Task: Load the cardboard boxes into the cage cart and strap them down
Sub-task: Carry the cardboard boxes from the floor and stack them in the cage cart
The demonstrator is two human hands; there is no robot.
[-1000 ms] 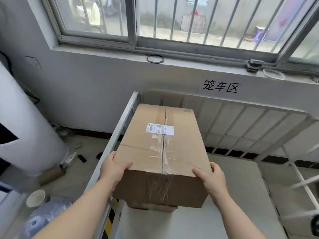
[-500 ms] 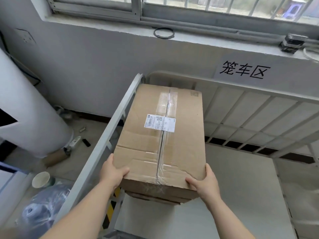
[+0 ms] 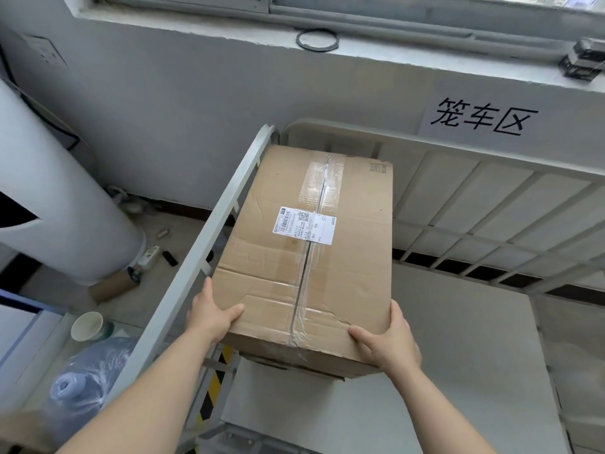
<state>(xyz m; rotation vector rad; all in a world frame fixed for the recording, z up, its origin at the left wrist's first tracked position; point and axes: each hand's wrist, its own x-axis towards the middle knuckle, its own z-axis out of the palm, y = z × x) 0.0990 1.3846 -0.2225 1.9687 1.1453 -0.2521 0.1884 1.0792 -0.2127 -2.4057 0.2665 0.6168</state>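
Two hands grip the near end of a cardboard box (image 3: 307, 250): the left hand (image 3: 209, 314) clasps the near left corner with its thumb laid over the top face and its fingers down the side, and the right hand (image 3: 389, 344) clasps the near right corner the same way, thumb on top, fingers wrapped under the edge. The box lies lengthwise away from the person, its top seam sealed with clear tape and a white shipping label (image 3: 303, 225) stuck across that seam near the middle. It sits inside the cage cart (image 3: 491, 204), close against the left side rail (image 3: 209, 257) and reaching almost to the back grid panel; whether its underside rests on the pale cart floor (image 3: 442, 355) cannot be told (the near bottom edge shows a dark shadow beneath it). Beyond the back panel, a paper sign (image 3: 481, 117) with black characters is fixed to the grey wall, and a dark ring (image 3: 317, 40) lies on the window sill above. Left of the rail, on the floor outside the cart, stand a large white roll (image 3: 49, 198), a paper cup (image 3: 86, 326) and a clear water bottle (image 3: 85, 381).
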